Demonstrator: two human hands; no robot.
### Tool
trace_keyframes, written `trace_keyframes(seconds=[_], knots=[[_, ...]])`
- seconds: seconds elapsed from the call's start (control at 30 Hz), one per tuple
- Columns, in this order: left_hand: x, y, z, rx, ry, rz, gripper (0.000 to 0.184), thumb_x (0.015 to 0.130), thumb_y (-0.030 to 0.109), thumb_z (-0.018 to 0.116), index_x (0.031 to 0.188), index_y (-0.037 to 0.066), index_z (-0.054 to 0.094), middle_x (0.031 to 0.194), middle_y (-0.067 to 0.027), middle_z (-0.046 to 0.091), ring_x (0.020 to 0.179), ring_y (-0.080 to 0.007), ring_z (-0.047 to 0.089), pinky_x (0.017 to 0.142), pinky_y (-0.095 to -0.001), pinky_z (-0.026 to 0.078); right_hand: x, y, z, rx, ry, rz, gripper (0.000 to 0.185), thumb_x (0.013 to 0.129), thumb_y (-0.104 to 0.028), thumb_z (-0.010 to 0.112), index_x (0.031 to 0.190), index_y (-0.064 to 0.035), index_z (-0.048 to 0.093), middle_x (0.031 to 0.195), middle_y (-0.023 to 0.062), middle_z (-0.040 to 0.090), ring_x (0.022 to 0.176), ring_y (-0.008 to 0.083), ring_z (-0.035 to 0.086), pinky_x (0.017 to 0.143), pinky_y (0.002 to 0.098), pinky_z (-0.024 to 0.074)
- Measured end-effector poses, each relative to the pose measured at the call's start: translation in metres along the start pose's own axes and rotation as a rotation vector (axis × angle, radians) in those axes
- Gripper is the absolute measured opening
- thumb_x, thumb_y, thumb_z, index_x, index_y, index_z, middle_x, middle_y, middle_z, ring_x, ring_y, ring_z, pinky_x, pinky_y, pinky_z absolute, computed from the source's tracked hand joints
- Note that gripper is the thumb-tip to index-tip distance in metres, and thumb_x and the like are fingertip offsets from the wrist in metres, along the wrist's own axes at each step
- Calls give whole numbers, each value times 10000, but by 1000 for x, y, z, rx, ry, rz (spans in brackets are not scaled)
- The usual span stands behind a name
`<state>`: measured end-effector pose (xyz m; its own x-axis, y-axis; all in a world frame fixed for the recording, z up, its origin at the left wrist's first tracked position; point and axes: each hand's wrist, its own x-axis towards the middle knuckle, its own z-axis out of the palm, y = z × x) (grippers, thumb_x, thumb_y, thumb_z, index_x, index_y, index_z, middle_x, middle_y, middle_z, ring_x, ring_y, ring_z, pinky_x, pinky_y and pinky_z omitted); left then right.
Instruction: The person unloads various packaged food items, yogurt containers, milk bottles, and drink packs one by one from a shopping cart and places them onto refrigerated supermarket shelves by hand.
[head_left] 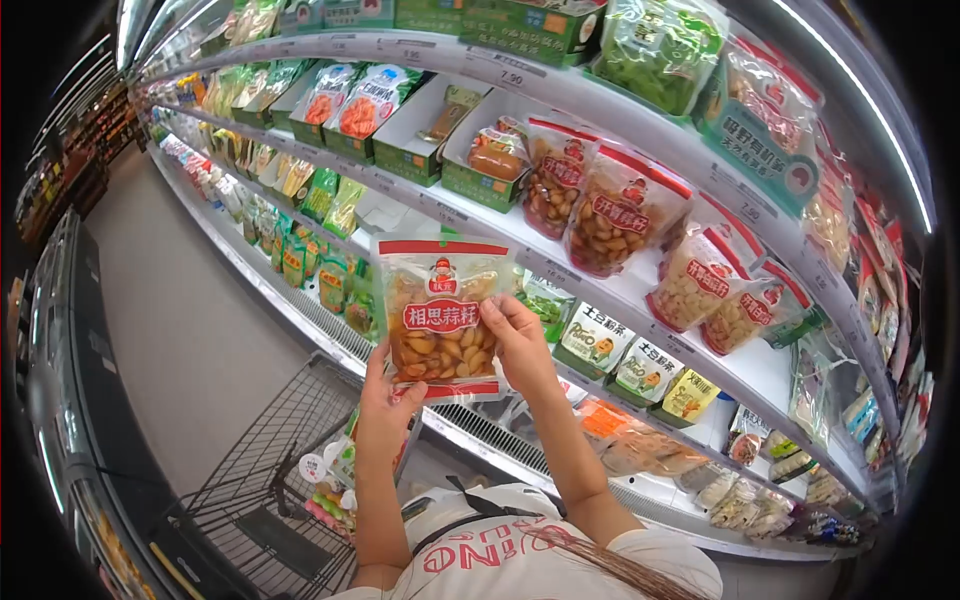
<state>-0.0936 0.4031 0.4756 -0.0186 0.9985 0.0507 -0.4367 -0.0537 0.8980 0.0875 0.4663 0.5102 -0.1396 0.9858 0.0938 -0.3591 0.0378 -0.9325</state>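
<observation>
A clear bag of pickled garlic cloves [445,350], with red bands at top and bottom and a red label, is held upright in front of me. My left hand [388,392] grips its lower left corner, thumb across the front. On the right edge, about mid-height, my right hand [517,338] pinches the bag with the thumb on its face. Fingers behind the bag are partly hidden. Just beyond it on the shelf stand similar red-topped bags of brown cloves [622,212] and bags of pale cloves [700,278].
Refrigerated shelves [600,262] curve across the front, filled with packaged food. A wire shopping cart [265,490] with some goods stands close at my lower left. The grey aisle floor [170,300] runs back on the left, beside another dark display case [75,400].
</observation>
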Motion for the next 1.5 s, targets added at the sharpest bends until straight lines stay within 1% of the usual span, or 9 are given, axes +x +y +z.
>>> trace_keyframes(seconds=[0.13, 0.33, 0.63, 0.77, 0.83, 1.0, 1.23, 1.33, 1.5], knots=[[18, 13, 56, 191, -151, 158, 677, 801, -75, 618, 1400, -16, 309, 1230, -174, 539, 1091, -207, 571, 927, -314, 469, -19, -62, -43, -470, 86, -238, 247, 953, -238, 592, 964, 3, 646, 820, -31, 622, 772, 43, 512, 694, 217, 426], [46, 37, 128, 301, -335, 234, 717, 796, -47, 667, 1415, -14, 307, 1217, -148, 548, 1054, -199, 588, 890, -304, 484, -57, -162, -67, -857, 321, -508, 208, 914, -202, 619, 939, 2, 649, 613, 107, 582, 553, 103, 496, 538, 276, 419], [134, 135, 317, 284, -408, 1196, 651, 803, 37, 702, 1387, -8, 418, 1078, -134, 635, 886, -184, 635, 757, -309, 516, -46, -337, -86, -781, 544, -1066, 273, 919, -269, 640, 985, -7, 674, 728, 70, 684, 651, 123, 676, 617, 235, 536], [162, 152, 372, 418, -446, 1122, 544, 832, 144, 707, 1278, -56, 471, 997, -125, 645, 873, -190, 632, 788, -316, 493, -20, -387, -125, -848, 555, -1022, 303, 961, -294, 557, 1045, -19, 651, 860, 79, 694, 905, 188, 629, 913, 343, 383], [183, 148, 381, 685, -348, 1137, 707, 802, 192, 735, 1383, -42, 406, 1067, -152, 648, 897, -219, 641, 793, -344, 502, -7, -390, -142, -961, 623, -1055, 302, 925, -262, 625, 1028, 19, 666, 768, 81, 690, 665, 134, 679, 633, 231, 532], [193, 132, 382, 582, -432, 924, 683, 822, 293, 720, 1346, -46, 442, 1020, -162, 678, 974, -217, 631, 876, -344, 463, 13, -391, -185, -1197, 689, -700, 348, 912, -350, 610, 956, -15, 695, 725, 21, 661, 598, 75, 586, 544, 241, 480], [190, 157, 379, 869, -416, 857, 571, 810, 310, 715, 1227, -31, 527, 972, -177, 675, 908, -308, 658, 821, -396, 501, 8, -411, -182, -1335, 485, -477, 293, 916, -278, 598, 929, -1, 691, 719, 5, 637, 587, 72, 545, 546, 238, 465], [197, 151, 394, 946, -19, 1302, 654, 806, 313, 716, 1301, -12, 438, 1023, -190, 657, 942, -349, 646, 850, -433, 489, 1, -417, -180, -1336, 369, -449, 252, 926, -199, 554, 1021, 11, 658, 811, 28, 651, 645, 77, 560, 577, 238, 477], [199, 150, 420, 737, -221, 1036, 802, 819, 319, 709, 1427, 61, 255, 1054, -188, 652, 923, -325, 650, 839, -406, 494, 26, -438, -214, -1303, 602, -711, 295, 855, -53, 532, 1129, 13, 620, 935, 74, 662, 754, 109, 603, 645, 245, 496]])
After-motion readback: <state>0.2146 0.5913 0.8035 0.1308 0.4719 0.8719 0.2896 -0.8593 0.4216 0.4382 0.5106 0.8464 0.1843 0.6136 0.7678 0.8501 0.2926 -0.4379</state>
